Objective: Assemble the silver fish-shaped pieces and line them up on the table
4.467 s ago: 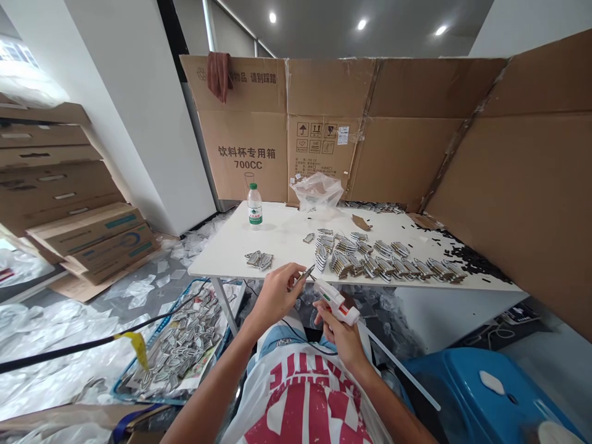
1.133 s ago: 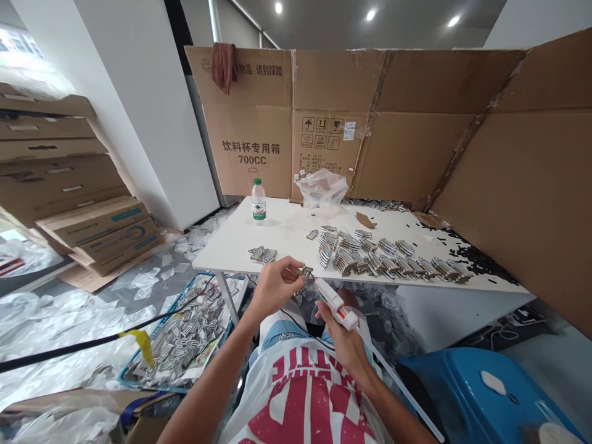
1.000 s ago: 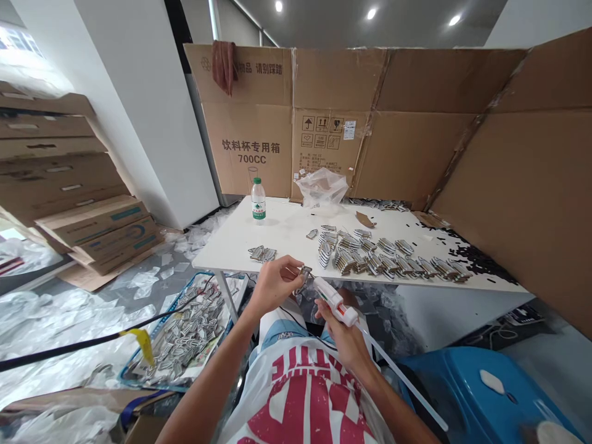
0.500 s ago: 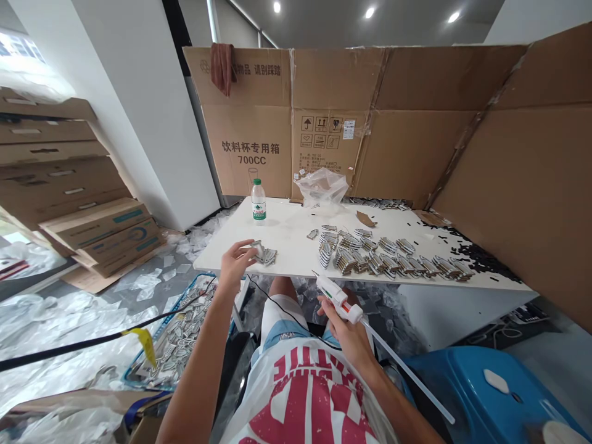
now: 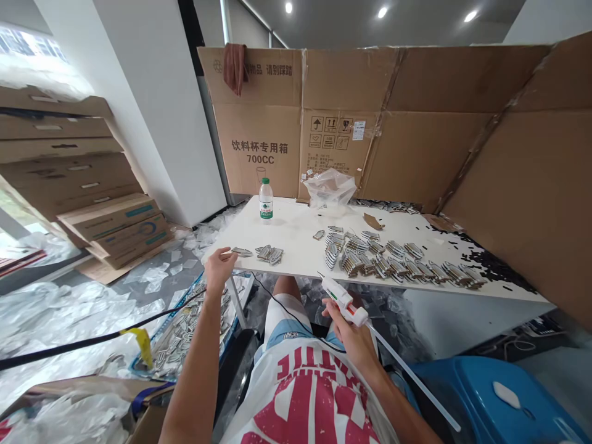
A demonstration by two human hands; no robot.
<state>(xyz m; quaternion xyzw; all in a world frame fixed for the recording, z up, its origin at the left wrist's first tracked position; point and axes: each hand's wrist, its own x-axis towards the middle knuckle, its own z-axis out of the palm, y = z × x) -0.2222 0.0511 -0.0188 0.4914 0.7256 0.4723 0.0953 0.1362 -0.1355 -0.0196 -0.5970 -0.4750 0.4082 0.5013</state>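
Note:
My left hand [image 5: 221, 269] is at the table's front left edge, with its thumb and fingertips closed at the left end of a small pointed silver metal piece [image 5: 242, 251]. Just right of that piece lies a small pile of similar metal pieces [image 5: 269, 254]. My right hand [image 5: 350, 330] grips a white glue gun [image 5: 341, 297] over my lap. The gun's nozzle points up and left at the table edge, and a long white glue stick [image 5: 414, 376] sticks out of its back.
Rows of stacked metal pieces [image 5: 370, 259] cover the right part of the white table [image 5: 291, 225]. Black bits [image 5: 494, 262] are scattered further right. A bottle [image 5: 266, 200] and plastic bag [image 5: 330, 188] stand near the cardboard wall [image 5: 259, 126]. A blue basket [image 5: 169, 370] of metal pieces sits below left.
My left hand has moved left from the pile, and one metal piece now lies apart from it at my fingertips. The right hand keeps the glue gun in nearly the same place.

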